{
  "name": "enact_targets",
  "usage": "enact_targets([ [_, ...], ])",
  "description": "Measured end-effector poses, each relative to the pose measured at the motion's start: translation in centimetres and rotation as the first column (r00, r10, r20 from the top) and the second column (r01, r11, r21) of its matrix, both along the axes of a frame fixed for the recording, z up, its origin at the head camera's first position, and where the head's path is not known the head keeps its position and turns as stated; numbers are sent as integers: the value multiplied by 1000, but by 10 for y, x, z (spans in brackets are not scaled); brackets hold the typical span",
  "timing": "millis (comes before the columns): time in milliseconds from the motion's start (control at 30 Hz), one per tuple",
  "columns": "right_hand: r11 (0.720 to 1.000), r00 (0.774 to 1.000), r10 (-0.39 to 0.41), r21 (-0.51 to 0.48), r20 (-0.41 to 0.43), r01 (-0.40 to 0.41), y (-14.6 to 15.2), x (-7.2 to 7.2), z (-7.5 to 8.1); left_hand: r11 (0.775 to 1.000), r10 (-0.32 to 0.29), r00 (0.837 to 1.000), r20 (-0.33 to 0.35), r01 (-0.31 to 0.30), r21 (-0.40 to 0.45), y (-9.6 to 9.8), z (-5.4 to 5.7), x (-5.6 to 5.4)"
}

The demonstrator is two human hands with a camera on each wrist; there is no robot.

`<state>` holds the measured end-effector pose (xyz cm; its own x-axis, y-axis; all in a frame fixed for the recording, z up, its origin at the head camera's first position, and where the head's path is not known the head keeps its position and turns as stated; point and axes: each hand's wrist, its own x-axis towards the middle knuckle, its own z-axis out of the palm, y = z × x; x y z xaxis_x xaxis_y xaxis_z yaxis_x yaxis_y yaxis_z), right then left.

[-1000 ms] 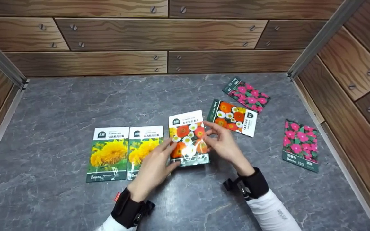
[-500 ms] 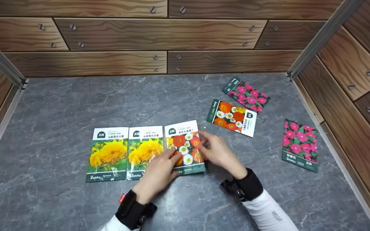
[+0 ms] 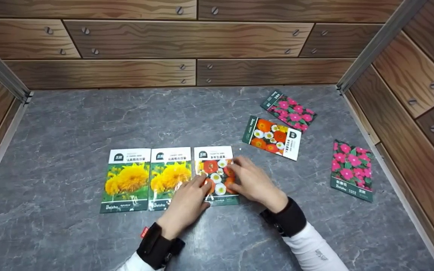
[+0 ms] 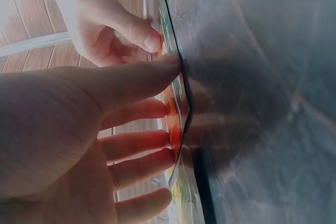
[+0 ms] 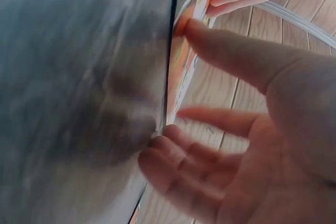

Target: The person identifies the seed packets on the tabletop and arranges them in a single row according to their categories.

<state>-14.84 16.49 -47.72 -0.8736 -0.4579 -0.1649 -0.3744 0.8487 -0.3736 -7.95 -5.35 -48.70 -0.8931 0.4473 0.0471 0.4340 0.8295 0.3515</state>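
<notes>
At the bottom of the frame, black wrist straps (image 3: 292, 216) (one with a red tag (image 3: 144, 232)) circle both wrists. The left hand (image 3: 185, 203), fingers loosely extended, rests on the lower left of a poppy seed packet (image 3: 217, 177), just below centre. The right hand (image 3: 252, 182), fingers slightly bent, touches that packet's right edge with its thumb on the face; its other fingertips seem to graze the tabletop (image 3: 70, 120), though the right wrist view is blurred.

Left of it, past a thin gap, lie two sunflower packets, the nearer one (image 3: 170, 173) partly behind the left hand, the outer one (image 3: 126, 180) reading "Beishu". Tabletop separates the right hand from a pink-flower packet (image 3: 352, 169) at right, marked "长春花" and "Beishu". Towards upper right, a second poppy packet (image 3: 271, 137) lies askew, meeting another pink-flower packet (image 3: 292, 111). Wood-patterned panels (image 3: 187, 39) border the tabletop's far edge.
</notes>
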Motion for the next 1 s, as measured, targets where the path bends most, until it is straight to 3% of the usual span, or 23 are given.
enact_targets([
  [100, 998, 997, 68, -7, 22, -68, 4, -1, 1, 1000, -2, 1000, 9, 2, -1, 0, 0, 0],
  [300, 993, 990, 120, -2, 68, -120, 9, -2, 3, 1000, 7, 999, 37, -7, 0, 0, 1, -1],
  [633, 992, 990, 117, 37, 76, -120, 6, 0, 4, 999, 16, 998, 56, -17, 34, -4, 2, -1],
  [1000, 991, 989, 128, 19, 72, -129, 4, 2, 3, 999, 43, 989, 144, -46, 18, -6, 5, -1],
])
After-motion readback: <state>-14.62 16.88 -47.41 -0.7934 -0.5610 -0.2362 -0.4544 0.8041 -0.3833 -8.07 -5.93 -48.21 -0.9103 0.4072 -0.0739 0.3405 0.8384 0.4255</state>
